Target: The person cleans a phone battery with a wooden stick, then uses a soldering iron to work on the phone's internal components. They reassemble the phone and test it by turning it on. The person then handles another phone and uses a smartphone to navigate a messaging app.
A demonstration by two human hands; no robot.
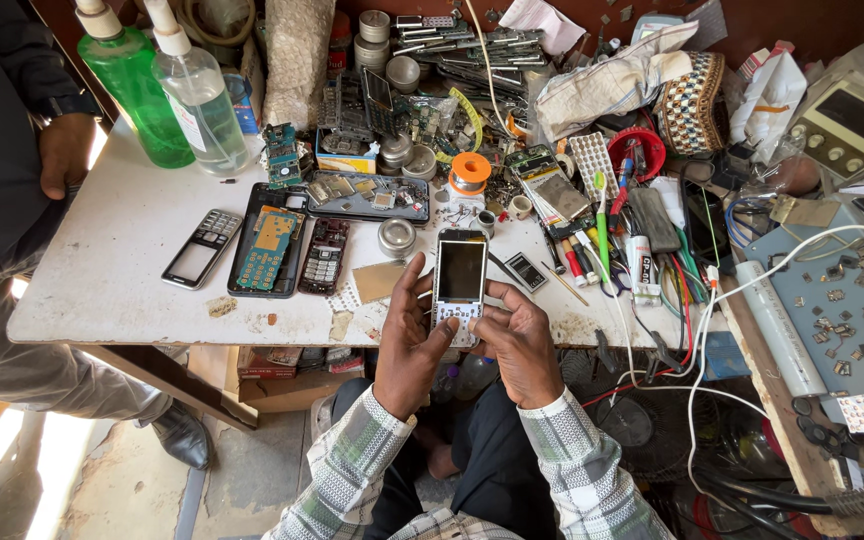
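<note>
You hold one white keypad phone (460, 285) at the table (112, 270) edge; two spray bottles (197, 95) stand far left. Your left hand (407, 345) and right hand (520, 345) each keep a grip clamped on its lower sides, thumbs on the keys.

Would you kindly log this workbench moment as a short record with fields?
Left hand: grips the left edge of the white keypad phone, thumb on its keys.
Right hand: holds the phone's right side.
Phone screen: dark.
Table: white, worn; phone parts lie left of the hands.
Bottles: one green, one clear, far left.
Other person's hand: at the table's left edge.
</note>
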